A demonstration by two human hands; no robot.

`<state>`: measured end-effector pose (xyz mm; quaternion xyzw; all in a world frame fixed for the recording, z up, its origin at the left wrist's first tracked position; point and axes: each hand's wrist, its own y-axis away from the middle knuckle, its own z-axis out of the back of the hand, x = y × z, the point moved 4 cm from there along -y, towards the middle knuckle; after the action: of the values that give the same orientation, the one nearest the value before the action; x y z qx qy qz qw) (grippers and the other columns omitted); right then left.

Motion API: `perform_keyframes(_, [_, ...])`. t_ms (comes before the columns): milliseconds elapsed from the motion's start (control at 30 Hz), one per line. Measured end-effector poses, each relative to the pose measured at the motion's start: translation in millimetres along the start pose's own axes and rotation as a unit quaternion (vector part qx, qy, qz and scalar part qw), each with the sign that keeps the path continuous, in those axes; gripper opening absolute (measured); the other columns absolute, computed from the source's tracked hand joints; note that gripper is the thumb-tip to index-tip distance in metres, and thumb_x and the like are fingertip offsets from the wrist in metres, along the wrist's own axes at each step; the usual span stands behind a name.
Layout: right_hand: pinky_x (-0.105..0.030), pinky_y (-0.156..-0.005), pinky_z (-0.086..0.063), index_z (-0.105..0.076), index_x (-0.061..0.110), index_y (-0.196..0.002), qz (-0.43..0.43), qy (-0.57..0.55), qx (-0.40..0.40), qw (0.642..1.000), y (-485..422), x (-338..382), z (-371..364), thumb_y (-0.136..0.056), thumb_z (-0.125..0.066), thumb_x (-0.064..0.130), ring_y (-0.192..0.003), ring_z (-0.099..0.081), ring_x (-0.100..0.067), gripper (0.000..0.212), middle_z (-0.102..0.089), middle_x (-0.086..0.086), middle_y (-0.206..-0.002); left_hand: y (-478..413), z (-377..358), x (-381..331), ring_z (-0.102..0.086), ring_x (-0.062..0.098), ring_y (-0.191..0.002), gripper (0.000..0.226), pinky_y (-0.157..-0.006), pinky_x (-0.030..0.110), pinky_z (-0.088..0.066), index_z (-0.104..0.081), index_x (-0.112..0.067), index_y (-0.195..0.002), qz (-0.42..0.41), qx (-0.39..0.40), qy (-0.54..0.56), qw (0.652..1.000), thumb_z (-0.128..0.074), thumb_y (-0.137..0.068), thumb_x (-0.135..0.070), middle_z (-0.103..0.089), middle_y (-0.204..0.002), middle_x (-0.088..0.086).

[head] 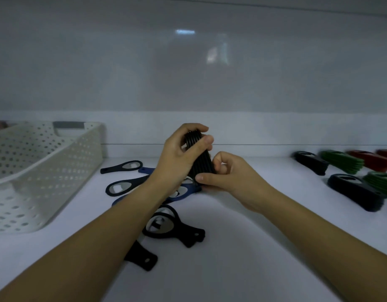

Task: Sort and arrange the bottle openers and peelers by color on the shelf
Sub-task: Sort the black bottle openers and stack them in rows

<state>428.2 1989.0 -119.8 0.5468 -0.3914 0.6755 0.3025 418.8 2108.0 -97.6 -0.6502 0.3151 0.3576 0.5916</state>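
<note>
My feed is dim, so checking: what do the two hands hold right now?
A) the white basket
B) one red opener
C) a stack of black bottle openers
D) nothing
C: the left hand and right hand both grip the stack of black bottle openers, its ribbed edges facing the camera.

I am wearing the only camera on my head; it is looking forward and down into the shelf (253, 247), close, with my left hand (179, 153) and right hand (229, 177) sitting mid-frame.
</note>
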Motion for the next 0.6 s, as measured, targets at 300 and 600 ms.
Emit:
perform_keyframes(300, [-0.026, -0.066, -0.059, -0.033, 0.013, -0.061, 0.006, 0.027, -0.090, 0.996, 40.5, 37.1, 31.9, -0.076, -0.068, -0.007, -0.066, -0.067, -0.011, 0.043, -0.062, 0.002, -0.062, -7.0, -52.2, -23.9, -0.066, 0.016, -0.082, 0.009, -0.077, 0.032, -0.057, -0.060, -0.018, -0.092, -0.001, 0.064, 0.080, 0.995, -0.059, -0.088, -0.010, -0.061, -0.086, -0.005])
perform_keyframes(600, [-0.029, -0.068, -0.059, -0.041, 0.004, -0.067, -0.042, 0.133, -0.232, 0.963, 141.9, 59.1, 134.1, -0.074, -0.070, -0.004, -0.076, -0.071, -0.024, 0.031, -0.067, -0.022, -0.095, 13.5, -199.7, -31.8, -0.060, 0.019, -0.090, 0.005, -0.081, 0.029, -0.054, -0.056, -0.017, -0.089, 0.103, 0.203, 0.214, 0.950, -0.053, -0.092, -0.013, -0.056, -0.094, 0.003])
